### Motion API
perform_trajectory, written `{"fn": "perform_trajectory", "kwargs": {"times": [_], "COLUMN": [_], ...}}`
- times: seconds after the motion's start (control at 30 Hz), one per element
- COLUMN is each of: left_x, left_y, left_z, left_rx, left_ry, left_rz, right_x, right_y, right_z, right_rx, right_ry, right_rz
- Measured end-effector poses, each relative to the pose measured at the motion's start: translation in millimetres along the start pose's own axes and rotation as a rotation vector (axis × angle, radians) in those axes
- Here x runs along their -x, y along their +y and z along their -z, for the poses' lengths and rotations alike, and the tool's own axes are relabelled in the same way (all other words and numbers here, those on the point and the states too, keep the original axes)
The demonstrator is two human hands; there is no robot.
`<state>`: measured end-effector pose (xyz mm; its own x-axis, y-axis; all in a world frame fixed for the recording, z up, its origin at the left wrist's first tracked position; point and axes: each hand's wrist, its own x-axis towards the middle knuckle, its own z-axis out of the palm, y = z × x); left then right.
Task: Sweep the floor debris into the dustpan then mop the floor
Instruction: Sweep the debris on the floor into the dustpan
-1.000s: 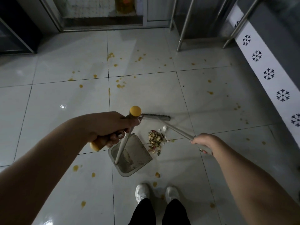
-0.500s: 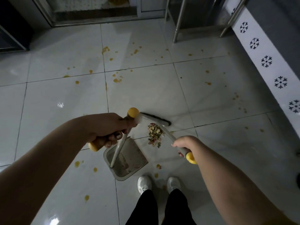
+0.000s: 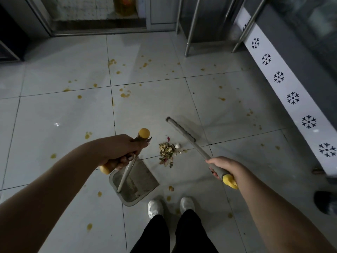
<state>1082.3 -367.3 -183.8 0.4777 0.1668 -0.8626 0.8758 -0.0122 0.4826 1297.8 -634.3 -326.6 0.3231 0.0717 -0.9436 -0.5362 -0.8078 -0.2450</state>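
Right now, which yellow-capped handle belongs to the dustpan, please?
The handle in the left hand: it runs down into the dustpan; the right hand holds the brush.

The left hand [image 3: 116, 152] grips the dustpan [image 3: 135, 181] handle, the right hand [image 3: 221, 168] holds the broom [image 3: 182, 132] beside a debris pile [image 3: 166, 152] on the yellow-spotted tiled floor [image 3: 63, 115].

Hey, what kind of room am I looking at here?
Probably a kitchen or food-prep area, perhaps a commercial one. Bare steel furniture legs stand on a white tiled floor, which is spattered with yellow drips, and a pile of food scraps lies by the dustpan.
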Motion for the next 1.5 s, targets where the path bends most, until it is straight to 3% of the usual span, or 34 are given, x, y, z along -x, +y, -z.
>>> {"fn": "perform_trajectory", "kwargs": {"times": [0.2,0.57,1.0,1.5], "left_x": [1,-2,-11,-35], "left_y": [-1,10,40,69], "left_z": [-9,-35,-76,-72], "left_rx": [0.01,-0.002,0.135,0.179], "left_ry": [-0.012,0.083,0.26,0.22], "left_rz": [-0.003,0.01,0.051,0.061], "right_x": [7,-13,-70,-64], "right_y": [13,25,-20,-69], "right_z": [4,28,86,55], "right_rx": [-0.11,0.006,0.237,0.204], "right_ry": [-0.018,-0.04,-0.057,-0.057], "right_rz": [-0.012,-0.037,0.08,0.123]}}
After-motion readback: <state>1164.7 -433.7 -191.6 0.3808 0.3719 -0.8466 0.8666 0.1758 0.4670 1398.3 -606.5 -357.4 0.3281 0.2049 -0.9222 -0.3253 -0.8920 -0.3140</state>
